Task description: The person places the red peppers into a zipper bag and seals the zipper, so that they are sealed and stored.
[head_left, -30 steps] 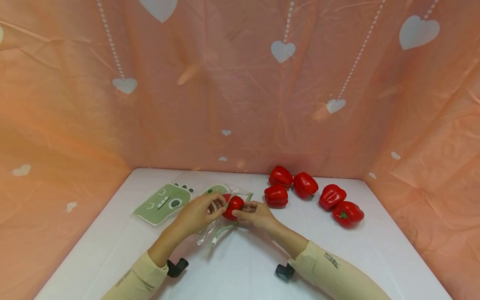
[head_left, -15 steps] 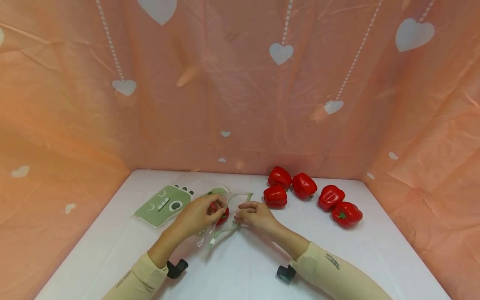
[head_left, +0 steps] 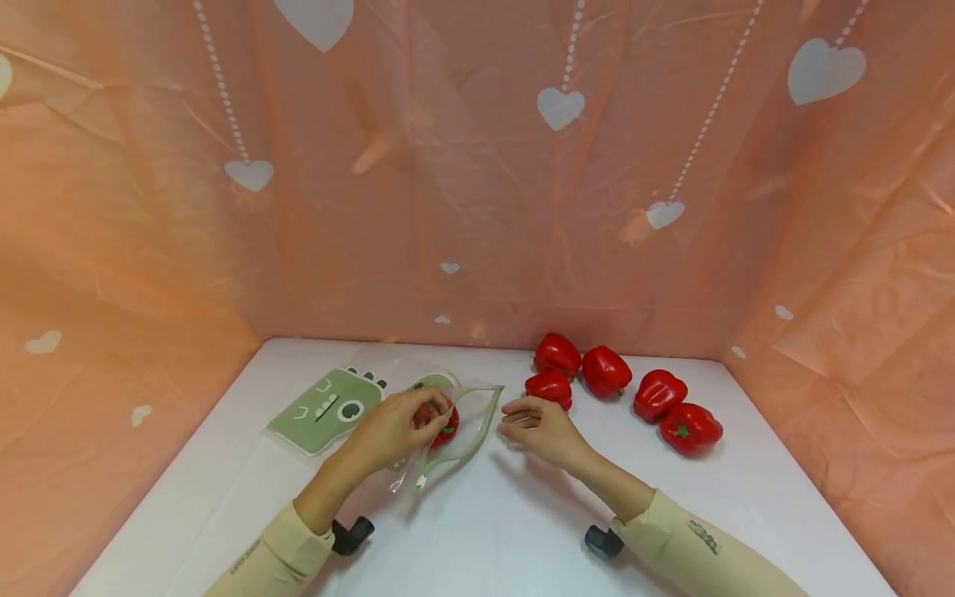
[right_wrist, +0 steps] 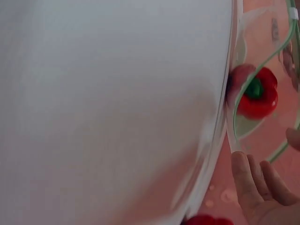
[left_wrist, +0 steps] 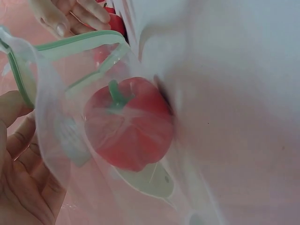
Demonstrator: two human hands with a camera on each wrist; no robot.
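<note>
A clear zip bag (head_left: 470, 448) with a green zip edge lies at mid-table, its mouth spread toward the right. Inside it rests a red bell pepper (left_wrist: 129, 124) with a green stem, seen through the plastic. My left hand (head_left: 406, 423) pinches the bag's edge between thumb and fingers; in the left wrist view the green strip runs to those fingertips. My right hand (head_left: 545, 431) is apart from the bag, just right of its mouth, fingers loosely bent and holding nothing. Behind the right hand sits another red bell pepper (head_left: 548, 388).
Several more red bell peppers lie at the back right, among them one with its stem facing forward (head_left: 690, 429). A flat green monster-print bag (head_left: 328, 408) lies left of the left hand. Pink heart-print cloth (head_left: 477, 207) walls the white table (head_left: 477, 539).
The right hand put the bell pepper into the bag, let go and drew back to the right. My left hand keeps its pinch on the bag's edge, almost unmoved.
</note>
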